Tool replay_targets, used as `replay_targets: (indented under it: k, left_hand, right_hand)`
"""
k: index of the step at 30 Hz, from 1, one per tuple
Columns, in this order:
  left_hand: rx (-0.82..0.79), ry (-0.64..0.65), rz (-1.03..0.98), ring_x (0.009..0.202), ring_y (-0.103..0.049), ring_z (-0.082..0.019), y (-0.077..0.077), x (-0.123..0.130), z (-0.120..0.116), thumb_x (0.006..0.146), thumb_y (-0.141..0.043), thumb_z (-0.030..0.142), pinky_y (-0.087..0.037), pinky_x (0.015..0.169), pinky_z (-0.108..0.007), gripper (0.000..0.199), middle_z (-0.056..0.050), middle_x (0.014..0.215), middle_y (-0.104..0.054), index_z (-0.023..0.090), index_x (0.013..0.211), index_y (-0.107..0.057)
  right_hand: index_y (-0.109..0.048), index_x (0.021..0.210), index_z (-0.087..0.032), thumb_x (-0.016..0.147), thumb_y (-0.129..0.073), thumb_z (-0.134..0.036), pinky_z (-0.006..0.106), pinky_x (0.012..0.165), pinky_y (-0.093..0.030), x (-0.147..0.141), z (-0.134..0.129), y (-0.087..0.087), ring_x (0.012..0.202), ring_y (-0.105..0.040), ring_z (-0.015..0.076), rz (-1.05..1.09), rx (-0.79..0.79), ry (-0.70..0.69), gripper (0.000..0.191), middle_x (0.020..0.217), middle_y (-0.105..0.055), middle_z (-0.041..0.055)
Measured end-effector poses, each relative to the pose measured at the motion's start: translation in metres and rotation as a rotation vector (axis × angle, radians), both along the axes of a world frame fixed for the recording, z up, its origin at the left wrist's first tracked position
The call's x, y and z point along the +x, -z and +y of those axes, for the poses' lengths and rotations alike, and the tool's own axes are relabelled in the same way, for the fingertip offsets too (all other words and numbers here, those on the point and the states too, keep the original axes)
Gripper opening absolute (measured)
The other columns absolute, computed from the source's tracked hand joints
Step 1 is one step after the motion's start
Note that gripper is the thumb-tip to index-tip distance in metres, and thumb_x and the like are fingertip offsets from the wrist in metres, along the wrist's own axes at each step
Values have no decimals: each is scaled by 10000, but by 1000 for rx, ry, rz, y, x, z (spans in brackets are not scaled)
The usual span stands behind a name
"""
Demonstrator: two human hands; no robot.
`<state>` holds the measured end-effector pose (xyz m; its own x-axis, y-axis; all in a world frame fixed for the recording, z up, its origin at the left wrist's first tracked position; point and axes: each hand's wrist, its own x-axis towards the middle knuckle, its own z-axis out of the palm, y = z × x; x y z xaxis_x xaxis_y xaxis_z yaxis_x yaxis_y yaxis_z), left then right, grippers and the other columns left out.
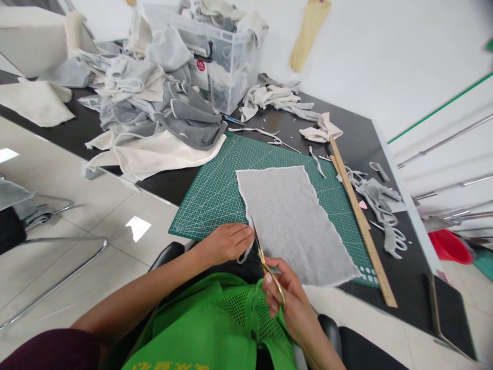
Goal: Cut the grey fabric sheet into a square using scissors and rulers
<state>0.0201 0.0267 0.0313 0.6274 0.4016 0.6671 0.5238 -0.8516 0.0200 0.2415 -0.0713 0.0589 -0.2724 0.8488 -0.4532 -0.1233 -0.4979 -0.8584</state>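
A light grey cloth [296, 226] lies over a green cutting mat [211, 190], its near edge hanging past the table edge. My right hand [285, 293] is closed around the handles of gold scissors [262, 257], whose blades point away from me at the cloth's left edge. Beside the blades, my left hand [230, 241] pinches that left edge, where a thin strip of cloth [245, 254] hangs below the fingers.
Grey and cream cloths [134, 97] pile up at the back left, beside a clear plastic box [231, 67]. On the right lie a wooden ruler [360, 216], cloth scraps [379, 198] and other scissors [398, 239]. A phone-like dark object [450, 313] sits near the right corner.
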Motion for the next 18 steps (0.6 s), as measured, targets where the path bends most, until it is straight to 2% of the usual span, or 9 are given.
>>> replay_targets:
  k: [5,18]
  left_hand:
    - [12,10,-5,985,-710,-209,3,0,1,1015,-526,141,-630,856,-337,172,-121,1047,-752,92,1055,-686]
    - [31,12,-2,983,-718,-210,3,0,1,1011,-535,138,-642,872,-350,170,-116,1047,-762,91,1045,-695]
  right_hand:
    - [-584,1172,-257,919,-711,-524,154,387,-363,0,0,-1,447,-318,50,1,-3,-4,389,625,-397,-109]
    - [-574,1247,-250,941,-691,-514,164,388,-355,6,-3,3,441,-324,53,-36,30,-52,421,617,-420,-106]
